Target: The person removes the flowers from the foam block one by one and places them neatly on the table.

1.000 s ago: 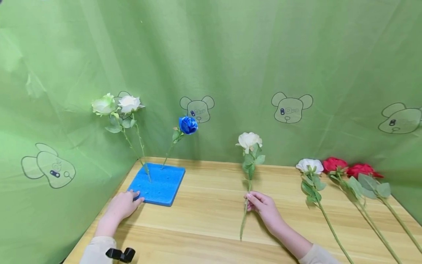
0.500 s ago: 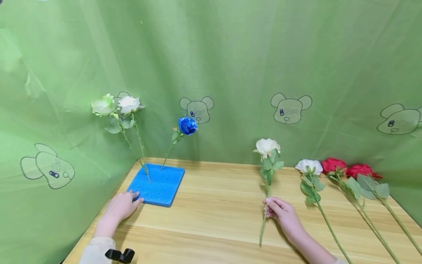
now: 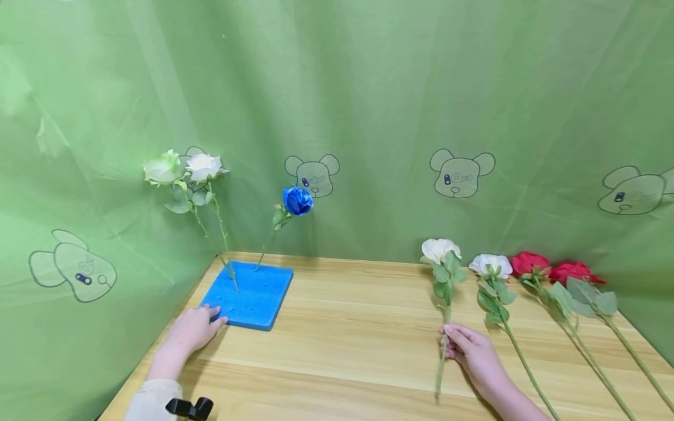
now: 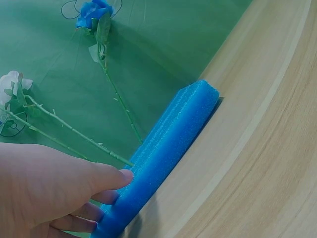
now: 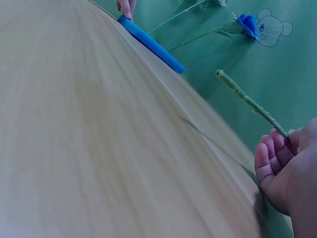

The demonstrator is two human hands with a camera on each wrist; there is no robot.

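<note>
My right hand [image 3: 474, 354] pinches the stem of a white rose [image 3: 441, 251] between thumb and fingers, low on the stem. The bloom points up and away, and the cut stem end [image 5: 220, 74] juts past the fingers in the right wrist view. My left hand [image 3: 191, 330] holds the near left corner of a blue foam board [image 3: 253, 318], its thumb [image 4: 126, 174] at the front edge. Standing in the foam are a pale green rose [image 3: 163, 168], a white rose [image 3: 204, 168] and a blue rose [image 3: 298, 202], all leaning.
To the right, another white rose [image 3: 491, 265] and two red roses [image 3: 530, 264] lie on the wooden table [image 3: 342, 362], stems toward the near edge. A green curtain [image 3: 368, 117] with bear outlines hangs around the back and sides. A black clip-like piece [image 3: 191, 408] shows by the left sleeve.
My right hand has carried the white rose rightward and slightly nearer, lowering its bloom toward the roses lying there. The left hand stays on the foam board.
</note>
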